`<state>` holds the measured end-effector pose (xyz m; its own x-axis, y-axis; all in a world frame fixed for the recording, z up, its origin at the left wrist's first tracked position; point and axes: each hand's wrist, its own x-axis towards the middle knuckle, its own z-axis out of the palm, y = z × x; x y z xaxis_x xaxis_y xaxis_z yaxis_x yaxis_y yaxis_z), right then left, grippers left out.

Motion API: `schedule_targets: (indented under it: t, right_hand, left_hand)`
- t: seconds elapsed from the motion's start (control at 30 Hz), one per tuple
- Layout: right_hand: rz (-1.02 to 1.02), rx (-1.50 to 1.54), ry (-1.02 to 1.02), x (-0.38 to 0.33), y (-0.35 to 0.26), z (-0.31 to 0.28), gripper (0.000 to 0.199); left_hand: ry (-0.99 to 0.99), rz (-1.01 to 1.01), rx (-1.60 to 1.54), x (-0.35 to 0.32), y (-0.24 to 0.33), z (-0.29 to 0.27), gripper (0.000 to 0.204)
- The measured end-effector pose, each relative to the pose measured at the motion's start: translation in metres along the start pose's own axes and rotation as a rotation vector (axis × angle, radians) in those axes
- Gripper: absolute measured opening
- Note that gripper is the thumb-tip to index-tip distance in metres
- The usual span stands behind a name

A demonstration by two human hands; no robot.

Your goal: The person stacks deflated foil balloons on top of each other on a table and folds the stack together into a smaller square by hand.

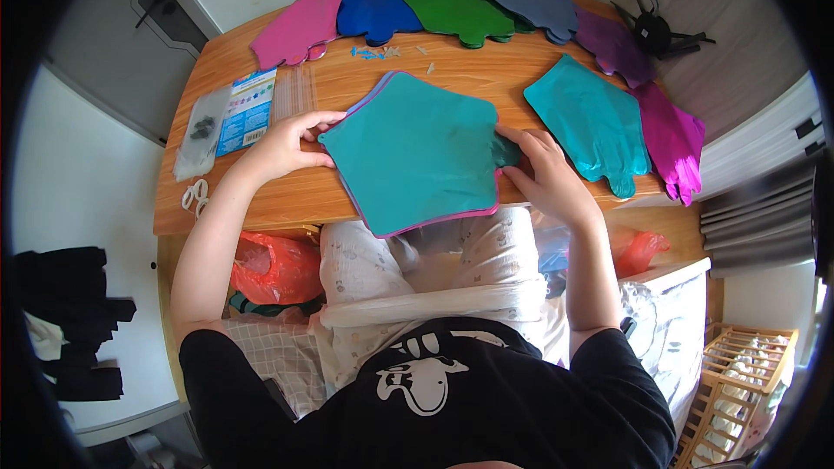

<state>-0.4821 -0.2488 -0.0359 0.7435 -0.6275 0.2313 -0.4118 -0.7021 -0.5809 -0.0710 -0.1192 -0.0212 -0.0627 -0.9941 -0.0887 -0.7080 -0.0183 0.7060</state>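
Note:
A stack of flat, star-shaped foil balloons (pixel 417 152) with a teal one on top is in front of me, over the table's near edge. Pink and lilac edges peek out beneath the teal sheet. My left hand (pixel 291 146) pinches the stack's left corner between thumb and fingers. At the opposite side, my right hand (pixel 546 175) grips it by the neck tab, which its fingers partly cover. Just right of that hand lies a separate teal foil balloon pile (pixel 591 117), beside a magenta pile (pixel 673 139).
Along the far edge of the wooden table (pixel 347 82) lie pink (pixel 297 30), blue (pixel 378 7), green (pixel 456 7), grey-blue (pixel 530 4) and purple (pixel 615 45) balloon piles. A blue printed package (pixel 246 113), clear bags (pixel 198 143) and white-handled scissors (pixel 195 195) are at left. A black router (pixel 653 33) stands far right.

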Motion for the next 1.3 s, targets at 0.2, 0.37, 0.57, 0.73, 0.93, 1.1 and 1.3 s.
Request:
schedule_targets:
  t: [0.2,0.37,0.57,0.73,0.93,1.1,1.3]
  right_hand:
    - [0.019,0.028,0.051,0.003,-0.002,0.004,0.066]
    - [0.001,0.027,0.037,0.01,0.002,0.004,0.069]
    - [0.038,0.139,0.03,-0.001,-0.009,-0.003,0.068]
    - [0.084,0.156,0.053,-0.002,-0.009,-0.001,0.067]
    - [0.042,0.058,0.046,0.003,-0.002,-0.001,0.065]
    - [0.021,0.059,0.025,0.007,0.002,-0.003,0.064]
    - [0.063,0.269,-0.01,0.008,0.005,-0.006,0.065]
  left_hand:
    - [0.017,0.067,0.063,-0.003,0.001,0.001,0.079]
    - [0.011,0.067,0.066,-0.002,-0.002,0.002,0.08]
    - [0.045,0.092,0.048,-0.005,-0.005,0.003,0.078]
    - [0.041,0.046,0.003,-0.002,-0.009,0.001,0.073]
    - [0.077,0.095,0.027,-0.003,-0.008,0.006,0.067]
    - [0.055,0.063,0.028,-0.004,-0.01,0.006,0.064]
    - [0.065,0.049,0.006,-0.005,-0.008,0.007,0.062]
